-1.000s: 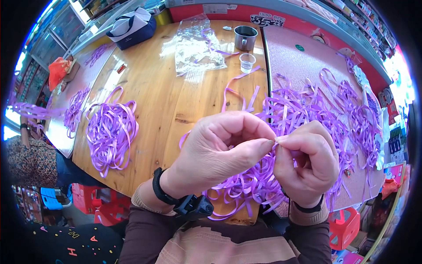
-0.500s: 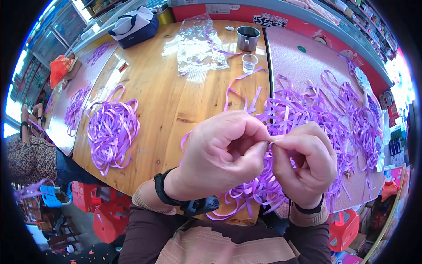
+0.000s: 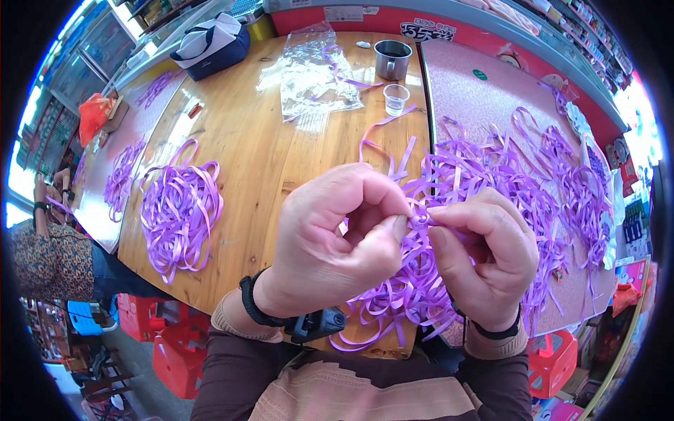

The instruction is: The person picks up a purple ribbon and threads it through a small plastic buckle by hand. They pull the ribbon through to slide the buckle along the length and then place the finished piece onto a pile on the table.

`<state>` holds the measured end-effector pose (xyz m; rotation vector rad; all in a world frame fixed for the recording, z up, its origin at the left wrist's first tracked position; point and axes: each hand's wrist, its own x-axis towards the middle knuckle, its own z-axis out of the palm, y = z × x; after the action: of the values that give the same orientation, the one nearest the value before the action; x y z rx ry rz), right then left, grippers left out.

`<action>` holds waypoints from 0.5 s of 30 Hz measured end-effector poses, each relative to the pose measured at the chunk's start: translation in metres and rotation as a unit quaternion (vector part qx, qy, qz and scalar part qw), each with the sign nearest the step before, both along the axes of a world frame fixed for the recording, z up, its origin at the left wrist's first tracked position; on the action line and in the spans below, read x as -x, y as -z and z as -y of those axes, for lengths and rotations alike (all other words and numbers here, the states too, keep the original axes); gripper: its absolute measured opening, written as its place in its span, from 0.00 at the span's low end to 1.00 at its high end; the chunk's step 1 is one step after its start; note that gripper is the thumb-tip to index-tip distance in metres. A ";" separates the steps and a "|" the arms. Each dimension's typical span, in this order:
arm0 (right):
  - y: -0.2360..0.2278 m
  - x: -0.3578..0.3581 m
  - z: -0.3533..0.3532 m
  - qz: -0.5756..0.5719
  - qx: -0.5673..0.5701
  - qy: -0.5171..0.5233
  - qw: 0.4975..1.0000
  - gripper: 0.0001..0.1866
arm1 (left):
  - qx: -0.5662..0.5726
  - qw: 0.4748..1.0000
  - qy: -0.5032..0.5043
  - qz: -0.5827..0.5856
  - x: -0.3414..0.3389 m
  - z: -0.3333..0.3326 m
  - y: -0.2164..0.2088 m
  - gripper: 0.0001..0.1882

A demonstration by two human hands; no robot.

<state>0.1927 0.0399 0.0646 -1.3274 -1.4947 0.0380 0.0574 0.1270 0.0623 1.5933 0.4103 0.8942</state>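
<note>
My left hand point(image 3: 330, 242) and my right hand point(image 3: 484, 256) meet in front of my chest, thumbs and forefingers pinched together on a thin purple ribbon strip point(image 3: 420, 217). Under and behind the hands lies a big loose heap of purple ribbon strips point(image 3: 512, 189), spreading over the table's right half. A second, tidier pile of purple ribbons point(image 3: 179, 210) lies on the wooden table point(image 3: 260, 140) to my left. A black band sits on each wrist.
At the far side stand a metal mug point(image 3: 391, 59), a small clear plastic cup point(image 3: 397, 99) and a clear plastic bag point(image 3: 316, 70). A dark bag point(image 3: 210, 45) lies at the far left. Another person point(image 3: 49, 238) sits at left beside more ribbons point(image 3: 121, 175). Red stools point(image 3: 165, 337) stand below.
Both hands stay pinched together on the ribbon; the fingers have shifted slightly as they work it. The person at left has moved a little.
</note>
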 end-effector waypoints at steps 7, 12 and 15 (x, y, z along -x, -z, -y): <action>0.001 0.000 0.001 -0.001 0.008 -0.009 1.000 0.08 | -0.042 0.999 0.005 -0.019 0.000 -0.002 0.001 0.04; -0.006 -0.005 0.006 0.020 0.027 -0.042 0.999 0.07 | -0.070 0.997 0.000 -0.037 0.001 -0.001 -0.002 0.05; -0.007 -0.005 0.010 -0.057 0.051 -0.016 0.997 0.06 | -0.049 0.999 -0.012 -0.009 -0.002 0.000 -0.001 0.05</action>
<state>0.1977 0.0297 0.0716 -1.3596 -1.4338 0.2093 0.0590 0.1268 0.0634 1.6896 0.4056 0.9306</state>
